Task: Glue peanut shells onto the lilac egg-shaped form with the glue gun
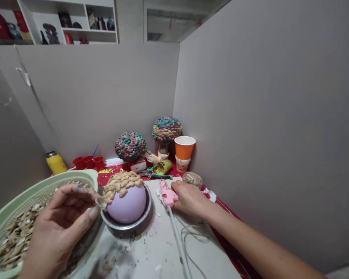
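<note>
Centrally, one lilac ball (127, 207), seated in a round metal bowl (149, 209), its crown covered with overlapping tan peanut shells (122, 181), its lower part bare. Left hand (50, 232): thumb and fingertips pinching one shell piece (101, 202), pale hollow side showing, just beside the ball's left edge; whether the two touch cannot be told from this angle. Right hand (189, 197): fingers closed about the handle of one pink glue gun (168, 197), nozzle pointing away from the person, a long pale glue stick (177, 236) running from its rear toward the near edge. Beneath, one whitish board (145, 255), stained and flecked with scraps; a loose thin cord lies right of the stick. At left, one green basket (90, 175) of loose shells (19, 238), partly behind the left hand. Behind, on red covering: two balls in multicoloured shells, the left (130, 146) set lower than the right (166, 129); one orange cup (184, 148) above patterned paper cups (182, 164); one ball of twine (192, 179) near the right hand; dark-handled pliers (159, 176); three red cups (88, 161); one yellow bottle (56, 163), tilted, dark-capped. Upper left, white shelving (88, 34) with assorted vessels and boxes.
</note>
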Demonstrator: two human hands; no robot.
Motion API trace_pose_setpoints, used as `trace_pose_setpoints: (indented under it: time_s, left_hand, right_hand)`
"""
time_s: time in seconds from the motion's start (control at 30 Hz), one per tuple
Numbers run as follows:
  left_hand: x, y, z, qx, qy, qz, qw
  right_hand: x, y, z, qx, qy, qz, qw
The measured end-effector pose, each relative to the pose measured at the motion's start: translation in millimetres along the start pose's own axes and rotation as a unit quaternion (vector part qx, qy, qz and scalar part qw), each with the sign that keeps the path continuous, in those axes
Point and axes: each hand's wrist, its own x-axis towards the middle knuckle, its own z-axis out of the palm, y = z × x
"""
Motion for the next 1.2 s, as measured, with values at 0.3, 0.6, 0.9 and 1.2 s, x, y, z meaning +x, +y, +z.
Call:
trace_pose_setpoints:
  time_s: [0.3,0.6,0.9,1.2]
  left_hand:
    - [-2,4,5.5,0.047,0.001,0.018,0.999]
    - [-1,-9,8.5,0.076,-0.03,0.059,0.995]
    - [-2,-14,23.6,0.149,-0.029,0.157,0.976]
    - [0,-26,40.5,0.245,-0.061,0.31,0.916]
  right_hand:
    - [-4,26,8,0.026,-0.072,0.032,0.997]
    - [-14,-6,-63,0.127,0.023,-0.069,0.989]
    - [73,-63,-34,0.351,0.1,-0.233,0.901]
    - [88,-78,-4,0.387,0.062,-0.256,0.884]
